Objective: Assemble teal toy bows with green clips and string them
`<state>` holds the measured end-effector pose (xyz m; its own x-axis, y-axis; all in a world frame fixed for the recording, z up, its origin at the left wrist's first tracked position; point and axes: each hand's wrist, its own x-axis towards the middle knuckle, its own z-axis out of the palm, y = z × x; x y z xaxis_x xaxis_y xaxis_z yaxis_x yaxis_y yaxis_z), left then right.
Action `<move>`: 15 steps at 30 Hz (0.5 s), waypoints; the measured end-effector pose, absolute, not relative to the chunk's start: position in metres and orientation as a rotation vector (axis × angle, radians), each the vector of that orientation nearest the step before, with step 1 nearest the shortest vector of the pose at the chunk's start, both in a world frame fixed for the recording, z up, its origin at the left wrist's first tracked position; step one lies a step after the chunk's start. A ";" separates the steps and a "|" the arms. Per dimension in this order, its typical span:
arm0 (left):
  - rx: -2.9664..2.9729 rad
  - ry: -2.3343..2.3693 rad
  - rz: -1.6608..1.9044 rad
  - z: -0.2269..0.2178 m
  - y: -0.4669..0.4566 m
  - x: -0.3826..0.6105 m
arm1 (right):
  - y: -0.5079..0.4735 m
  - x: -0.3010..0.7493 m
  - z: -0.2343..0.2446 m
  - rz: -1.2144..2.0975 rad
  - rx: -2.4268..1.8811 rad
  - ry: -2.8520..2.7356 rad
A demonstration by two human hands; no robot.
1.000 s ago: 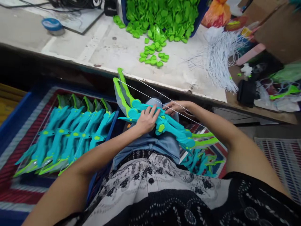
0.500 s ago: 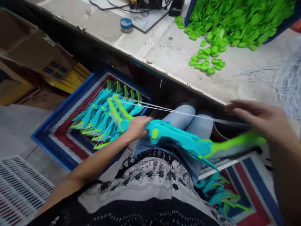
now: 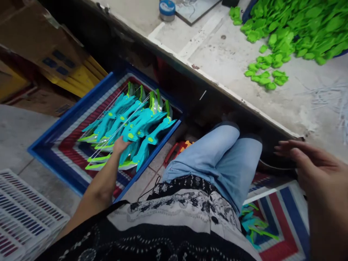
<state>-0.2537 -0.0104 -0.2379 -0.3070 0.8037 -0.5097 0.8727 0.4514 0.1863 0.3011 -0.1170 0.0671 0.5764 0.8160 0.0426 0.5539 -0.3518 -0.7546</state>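
Observation:
My left hand [image 3: 121,145] is closed around the grip of a turquoise and lime-green toy bow [image 3: 145,117], low in the blue crate [image 3: 69,112] at my left. Several similar bows lie side by side in that crate, with white strings stretched across them. The fingers partly hide the held bow's grip. My right hand [image 3: 318,166] hovers near the table edge on the right, fingers stretched out and holding nothing.
On the table [image 3: 206,54], a heap of bright green plastic pieces [image 3: 304,29], a blue-lidded tub [image 3: 167,10] and white strings [image 3: 331,98] lie. A white slatted basket [image 3: 29,214] stands lower left. Another striped-lined crate [image 3: 289,214] with turquoise-green parts stands lower right.
My left hand has carried the bow from above my lap down and left into the blue crate. My right hand has come away from the bow's string and limb.

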 end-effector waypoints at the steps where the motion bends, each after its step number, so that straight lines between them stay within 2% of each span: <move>1: 1.386 2.146 -0.185 -0.247 -0.008 -0.254 | -0.116 0.300 0.064 0.475 -2.066 -1.067; 6: 1.356 2.086 -0.209 -0.272 -0.007 -0.257 | -0.115 0.306 0.050 0.592 -2.137 -0.991; 10: 1.351 2.043 -0.194 -0.272 -0.007 -0.267 | -0.107 0.308 0.047 0.681 -2.207 -0.985; 15: 1.341 2.142 -0.148 -0.271 0.015 -0.297 | -0.096 0.299 0.054 0.642 -2.325 -1.003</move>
